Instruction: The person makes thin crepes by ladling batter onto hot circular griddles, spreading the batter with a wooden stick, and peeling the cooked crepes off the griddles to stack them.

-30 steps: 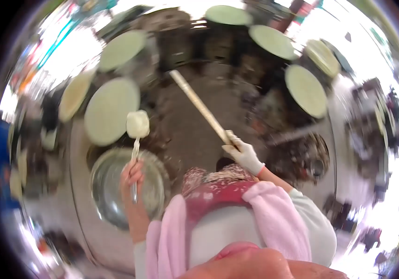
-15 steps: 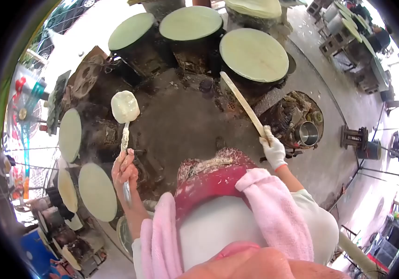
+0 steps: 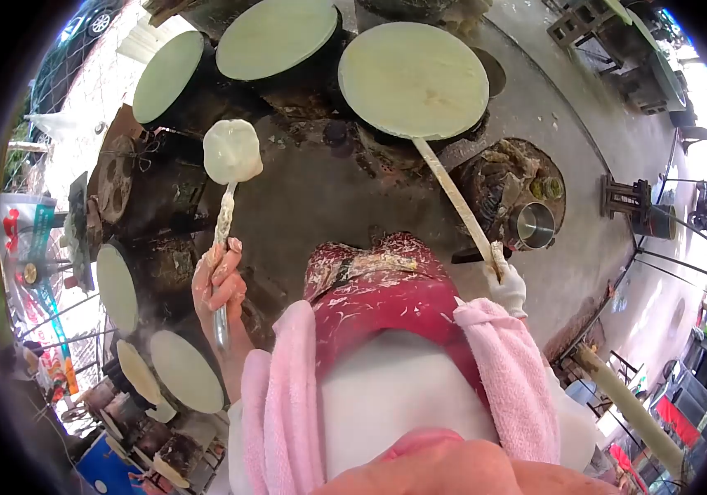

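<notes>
My left hand (image 3: 223, 280) is wrapped round the handle of a ladle (image 3: 233, 152), whose bowl is full of or coated with thick pale batter. Batter also smears the upper handle. In a white glove, my right hand (image 3: 506, 285) grips a long flat wooden stick (image 3: 457, 196). The stick's far tip reaches the near edge of a large round pale-green sheet (image 3: 413, 81) on a dark stove; part of the tip may be under that edge. Beside it are another round sheet (image 3: 278, 37) and a smaller-looking one (image 3: 168, 77).
More round sheets (image 3: 187, 371) lie on stands at the left. A metal pot (image 3: 532, 225) sits on a cluttered round stand (image 3: 502, 177) at the right. A wooden stool (image 3: 626, 202) and a concrete block (image 3: 575, 25) stand farther right.
The view has shifted toward the front stoves. The stick's tip has come to the near edge of the large sheet from beside its lower left. The ladle remains raised in my left hand.
</notes>
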### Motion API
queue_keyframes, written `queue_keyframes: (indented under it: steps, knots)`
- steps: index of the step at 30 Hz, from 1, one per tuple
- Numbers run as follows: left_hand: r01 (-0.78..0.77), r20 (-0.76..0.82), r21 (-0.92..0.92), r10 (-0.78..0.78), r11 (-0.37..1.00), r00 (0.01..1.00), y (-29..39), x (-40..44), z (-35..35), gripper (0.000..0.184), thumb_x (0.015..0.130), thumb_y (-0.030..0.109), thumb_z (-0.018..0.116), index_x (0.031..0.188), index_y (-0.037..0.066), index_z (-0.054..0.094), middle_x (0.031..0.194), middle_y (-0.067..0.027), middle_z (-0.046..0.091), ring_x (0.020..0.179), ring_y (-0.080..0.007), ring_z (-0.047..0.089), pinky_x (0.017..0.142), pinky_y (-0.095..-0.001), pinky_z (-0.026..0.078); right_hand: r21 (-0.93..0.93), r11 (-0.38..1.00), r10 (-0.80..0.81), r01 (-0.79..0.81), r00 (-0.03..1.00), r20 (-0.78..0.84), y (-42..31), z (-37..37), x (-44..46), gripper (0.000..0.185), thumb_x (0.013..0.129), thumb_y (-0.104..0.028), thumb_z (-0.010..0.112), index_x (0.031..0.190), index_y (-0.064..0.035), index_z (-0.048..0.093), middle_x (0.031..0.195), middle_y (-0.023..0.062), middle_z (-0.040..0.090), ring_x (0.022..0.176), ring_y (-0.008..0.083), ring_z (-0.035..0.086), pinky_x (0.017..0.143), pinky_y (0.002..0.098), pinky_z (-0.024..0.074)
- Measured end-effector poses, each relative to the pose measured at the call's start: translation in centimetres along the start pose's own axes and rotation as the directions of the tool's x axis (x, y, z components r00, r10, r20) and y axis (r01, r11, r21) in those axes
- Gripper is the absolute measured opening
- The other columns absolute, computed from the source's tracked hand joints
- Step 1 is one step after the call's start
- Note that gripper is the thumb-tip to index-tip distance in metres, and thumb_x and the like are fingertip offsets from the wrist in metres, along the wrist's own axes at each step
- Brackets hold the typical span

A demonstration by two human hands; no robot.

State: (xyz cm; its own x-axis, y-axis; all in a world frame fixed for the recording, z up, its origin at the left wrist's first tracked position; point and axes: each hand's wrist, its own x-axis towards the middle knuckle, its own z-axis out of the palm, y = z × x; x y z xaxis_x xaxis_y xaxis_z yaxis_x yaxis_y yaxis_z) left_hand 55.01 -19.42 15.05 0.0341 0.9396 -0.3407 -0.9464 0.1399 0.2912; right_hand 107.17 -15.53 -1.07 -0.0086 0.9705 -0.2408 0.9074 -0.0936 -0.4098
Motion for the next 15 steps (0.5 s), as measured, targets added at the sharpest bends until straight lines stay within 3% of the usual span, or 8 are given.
queue_keyframes:
  steps: [5, 8, 10, 11, 13, 15]
  knots:
    - [0.015, 0.054, 0.001, -0.015, 1.0, 0.998, 1.4, 3.3, 1.0, 0.034, 0.106, 0.016, 0.03, 0.119, -0.015, 0.039, 0.067, -0.0043, 0.041, 0.033, -0.0063, 0.039, 0.03, -0.02, 0.025, -0.043, 0.993, -0.112, 0.112, 0.994, 0.002, -2.8, 1.4, 4.1, 0.054, 0.089, -0.033, 0.063, 0.141, -0.0328, 0.048, 0.084, 0.0109, 0.063, 0.069, 0.0305, 0.064, 0.063, 0.042, 0.0507]
    - [0.022, 0.048, 0.056, -0.025, 0.998, 0.999, 3.0, 5.1, 1.0, 0.034, 0.106, 0.016, 0.031, 0.118, -0.014, 0.039, 0.067, -0.0029, 0.042, 0.034, -0.0045, 0.041, 0.03, -0.0196, 0.025, 0.023, 0.996, -0.086, 0.085, 0.996, 0.039, -8.2, 1.8, 7.7, 0.053, 0.089, -0.026, 0.064, 0.14, -0.0265, 0.05, 0.092, 0.0133, 0.068, 0.08, 0.0316, 0.067, 0.07, 0.0391, 0.052]
    - [0.058, 0.076, 0.038, -0.061, 0.998, 0.995, 4.2, 6.5, 0.9, 0.034, 0.106, 0.016, 0.031, 0.118, -0.014, 0.039, 0.068, -0.0028, 0.042, 0.034, -0.0045, 0.041, 0.03, -0.0195, 0.025, 0.177, 0.978, -0.114, 0.114, 0.993, -0.009, -10.7, 4.6, 10.7, 0.049, 0.09, -0.02, 0.065, 0.137, -0.0139, 0.053, 0.105, 0.0122, 0.07, 0.088, 0.0283, 0.069, 0.075, 0.0368, 0.0529]
    - [0.07, 0.023, 0.03, -0.071, 0.997, 0.997, 4.9, 7.1, 1.2, 0.03, 0.104, 0.014, 0.041, 0.113, -0.014, 0.043, 0.065, -0.0011, 0.039, 0.031, -0.0046, 0.034, 0.029, -0.0192, 0.023, 0.331, 0.913, -0.208, 0.24, 0.97, -0.129, -10.9, 8.2, 12.9, 0.051, 0.09, -0.024, 0.065, 0.138, -0.0151, 0.052, 0.098, 0.0104, 0.071, 0.079, 0.0249, 0.068, 0.07, 0.0387, 0.0518]
    - [0.089, -0.002, 0.046, -0.089, 0.995, 0.996, 6.3, 8.4, 1.1, 0.029, 0.103, 0.014, 0.041, 0.113, -0.014, 0.043, 0.064, -0.0011, 0.039, 0.031, -0.0047, 0.033, 0.028, -0.0194, 0.023, 0.69, 0.724, -0.071, 0.019, 0.996, 0.047, -16.4, 8.9, 15.5, 0.055, 0.091, -0.028, 0.064, 0.141, -0.0112, 0.048, 0.093, 0.008, 0.07, 0.077, 0.0197, 0.066, 0.07, 0.0378, 0.0513]
    - [0.106, 0.057, 0.072, -0.11, 0.992, 0.992, 8.0, 9.8, 0.7, 0.031, 0.104, 0.013, 0.039, 0.117, -0.016, 0.041, 0.067, -0.0035, 0.042, 0.033, -0.004, 0.037, 0.03, -0.0181, 0.026, 0.743, 0.494, 0.091, -0.451, 0.877, 0.472, -23.5, 7.4, 17.5, 0.065, 0.09, -0.031, 0.066, 0.144, -0.0046, 0.043, 0.096, 0.0077, 0.068, 0.085, 0.0189, 0.065, 0.079, 0.0348, 0.0514]
